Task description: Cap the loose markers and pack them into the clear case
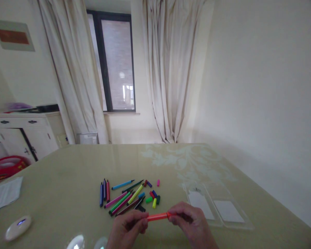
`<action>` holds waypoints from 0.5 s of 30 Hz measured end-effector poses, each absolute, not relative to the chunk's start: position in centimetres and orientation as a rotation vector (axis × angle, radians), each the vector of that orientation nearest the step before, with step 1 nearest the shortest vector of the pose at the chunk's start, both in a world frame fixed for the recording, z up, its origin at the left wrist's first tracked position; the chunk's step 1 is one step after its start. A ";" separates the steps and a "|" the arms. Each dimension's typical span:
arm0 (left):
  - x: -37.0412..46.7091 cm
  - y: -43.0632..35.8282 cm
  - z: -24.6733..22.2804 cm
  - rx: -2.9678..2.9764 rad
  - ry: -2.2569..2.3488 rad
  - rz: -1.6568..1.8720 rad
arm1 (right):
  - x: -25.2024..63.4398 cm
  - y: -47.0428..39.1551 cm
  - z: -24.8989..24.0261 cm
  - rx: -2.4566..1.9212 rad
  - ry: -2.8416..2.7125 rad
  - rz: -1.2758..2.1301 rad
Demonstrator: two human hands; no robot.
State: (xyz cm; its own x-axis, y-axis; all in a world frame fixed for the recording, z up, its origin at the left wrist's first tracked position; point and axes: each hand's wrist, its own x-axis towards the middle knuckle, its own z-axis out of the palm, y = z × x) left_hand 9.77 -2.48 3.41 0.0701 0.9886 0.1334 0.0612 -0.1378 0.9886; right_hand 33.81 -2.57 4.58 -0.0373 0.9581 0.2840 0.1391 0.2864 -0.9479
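An orange-red marker (157, 217) is held level between my two hands, near the table's front edge. My left hand (129, 228) pinches its left end. Fingers of my right hand (190, 223) are closed round its right end, where a darker band shows; the tip is hidden. Just beyond my left hand lie several uncapped markers, among them a blue one (123, 184), a yellow one (135, 194) and a green one (120, 203). Loose caps are scattered to their right, including a pink cap (158, 182) and a yellow cap (154, 203).
An open clear plastic case (245, 221) with white cards lies at the right on the table (75, 173). At the left are a white oval device (18, 228) and papers (5, 193). A red basket (7, 167) stands beyond the left edge.
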 end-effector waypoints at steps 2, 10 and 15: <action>9.7 -2.5 3.3 1.381 1.151 1.222 | 33.7 -2.7 4.5 -1.092 -1.468 0.897; 9.7 -2.4 3.2 1.370 1.176 1.230 | 33.5 -3.0 4.1 -1.054 -1.511 0.859; 9.3 -2.7 4.3 1.473 1.124 1.324 | 33.3 -2.9 5.0 -1.033 -1.443 0.934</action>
